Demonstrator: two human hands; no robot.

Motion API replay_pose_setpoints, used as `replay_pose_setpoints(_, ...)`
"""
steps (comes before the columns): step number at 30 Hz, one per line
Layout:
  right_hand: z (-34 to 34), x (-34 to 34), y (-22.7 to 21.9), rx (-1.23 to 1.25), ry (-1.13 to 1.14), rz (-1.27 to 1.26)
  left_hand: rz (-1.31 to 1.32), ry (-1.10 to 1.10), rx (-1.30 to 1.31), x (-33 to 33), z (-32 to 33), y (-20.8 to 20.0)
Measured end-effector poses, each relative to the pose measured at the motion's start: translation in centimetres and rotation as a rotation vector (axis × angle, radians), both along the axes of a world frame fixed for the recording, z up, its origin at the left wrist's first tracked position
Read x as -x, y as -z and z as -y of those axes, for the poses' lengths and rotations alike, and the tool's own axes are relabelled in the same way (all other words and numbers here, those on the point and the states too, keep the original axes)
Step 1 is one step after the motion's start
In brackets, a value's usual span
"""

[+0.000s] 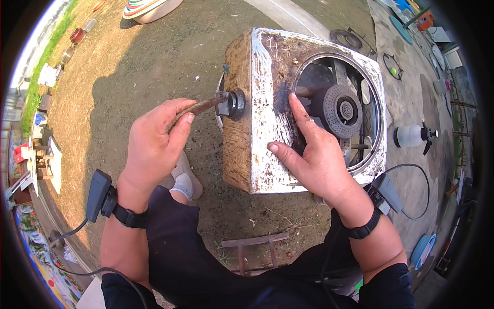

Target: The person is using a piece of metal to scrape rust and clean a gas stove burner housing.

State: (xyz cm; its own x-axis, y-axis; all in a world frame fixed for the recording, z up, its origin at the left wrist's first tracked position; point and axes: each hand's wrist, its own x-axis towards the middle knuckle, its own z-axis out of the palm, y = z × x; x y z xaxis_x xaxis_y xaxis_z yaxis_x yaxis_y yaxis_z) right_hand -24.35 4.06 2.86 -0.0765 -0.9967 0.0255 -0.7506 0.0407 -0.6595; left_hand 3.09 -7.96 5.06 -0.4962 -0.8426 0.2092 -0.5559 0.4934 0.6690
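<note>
A rusty, grimy gas stove [265, 170] stands in front of me, tilted so its white, brown-stained top faces me. My left hand [157, 139] pinches a narrow, brown, slightly curved strip [205, 106] that looks like rusty metal. The strip's far end is at the dark control knob [230, 104] on the stove's brown side; I cannot tell whether it touches. My right hand [320, 152] lies on the top with thumb and forefinger spread, beside the round opening. Inside that opening sits a dark round burner [343, 110] with a perforated ring.
A spray bottle [411, 136] lies on the concrete at right. Beyond the stove are a dark ring-shaped pan support [346, 39] and another wire stand [393, 68]. Stacked basins [150, 9] rest at the far left. A low wooden stool [256, 240] is near my legs.
</note>
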Motion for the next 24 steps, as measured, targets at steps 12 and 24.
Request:
replay_pose_setpoints(12,0.0,0.0,-0.3,-0.023,0.011,0.032,0.03,0.042,-0.012,-1.0,-0.5,-0.5)
replay_pose_setpoints(24,0.1,0.0,0.0,0.033,0.011,0.026,0.008,0.038,0.049,-0.5,0.0,-0.4)
